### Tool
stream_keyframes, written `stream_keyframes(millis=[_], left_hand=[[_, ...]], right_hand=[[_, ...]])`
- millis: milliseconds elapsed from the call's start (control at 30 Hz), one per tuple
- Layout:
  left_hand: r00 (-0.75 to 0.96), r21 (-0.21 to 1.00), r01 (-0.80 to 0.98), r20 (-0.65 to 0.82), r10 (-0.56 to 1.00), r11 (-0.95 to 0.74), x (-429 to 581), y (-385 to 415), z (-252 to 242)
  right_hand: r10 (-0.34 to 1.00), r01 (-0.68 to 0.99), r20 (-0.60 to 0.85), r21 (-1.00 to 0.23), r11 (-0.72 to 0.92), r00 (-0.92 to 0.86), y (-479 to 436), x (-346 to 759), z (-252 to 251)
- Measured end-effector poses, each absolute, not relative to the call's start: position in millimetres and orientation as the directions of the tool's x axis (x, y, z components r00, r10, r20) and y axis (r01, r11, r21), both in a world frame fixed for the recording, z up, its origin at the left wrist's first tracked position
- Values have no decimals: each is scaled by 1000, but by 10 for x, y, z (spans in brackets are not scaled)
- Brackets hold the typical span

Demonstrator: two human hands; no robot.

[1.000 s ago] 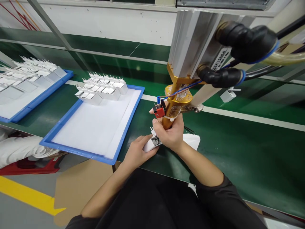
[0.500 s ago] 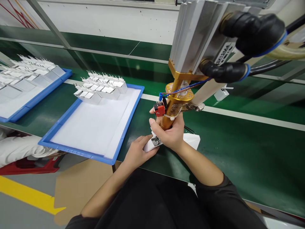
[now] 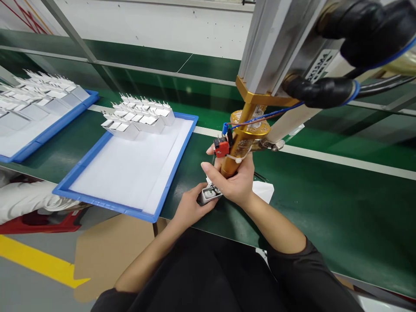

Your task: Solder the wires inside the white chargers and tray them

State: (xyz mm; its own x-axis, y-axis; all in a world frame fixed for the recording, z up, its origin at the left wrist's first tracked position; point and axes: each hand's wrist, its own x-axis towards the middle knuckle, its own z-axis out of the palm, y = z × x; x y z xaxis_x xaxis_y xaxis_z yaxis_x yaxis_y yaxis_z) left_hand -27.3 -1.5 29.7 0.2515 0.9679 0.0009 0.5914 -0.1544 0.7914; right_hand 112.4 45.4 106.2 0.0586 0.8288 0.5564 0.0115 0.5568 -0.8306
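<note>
My left hand is closed on a small white plastic housing on the bench, thumb and fingers at its sides. The housing's open top shows parts and thin wires inside. My right hand is wrapped round the lower barrel of a gold-coloured power screwdriver, directly above the housing. A red switch with blue and brown wires is strapped to the barrel. The tool's tip is hidden behind my right hand. Just right of that hand lies a white plastic piece, partly covered by my wrist.
A blue tray lined with white sheet holds several white housings at its far end. Another blue tray with more housings stands farther left. A grey metal cylinder with black hose fittings hangs above the green bench. A co-worker's sleeve shows at left.
The housing in my left hand has turned, so more of its inside shows. The screwdriver and its cylinder appear slightly farther right. My right hand keeps its grip.
</note>
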Motion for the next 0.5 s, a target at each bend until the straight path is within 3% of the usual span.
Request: stream_keyframes(millis=[267, 500], left_hand=[[213, 926, 363, 21, 977, -99, 18, -107, 107], [153, 968, 241, 34, 988, -71, 160, -162, 59]], right_hand=[[857, 55, 512, -859, 509, 57, 354, 1074, 1086], [852, 28, 523, -853, 522, 35, 314, 1075, 1064]])
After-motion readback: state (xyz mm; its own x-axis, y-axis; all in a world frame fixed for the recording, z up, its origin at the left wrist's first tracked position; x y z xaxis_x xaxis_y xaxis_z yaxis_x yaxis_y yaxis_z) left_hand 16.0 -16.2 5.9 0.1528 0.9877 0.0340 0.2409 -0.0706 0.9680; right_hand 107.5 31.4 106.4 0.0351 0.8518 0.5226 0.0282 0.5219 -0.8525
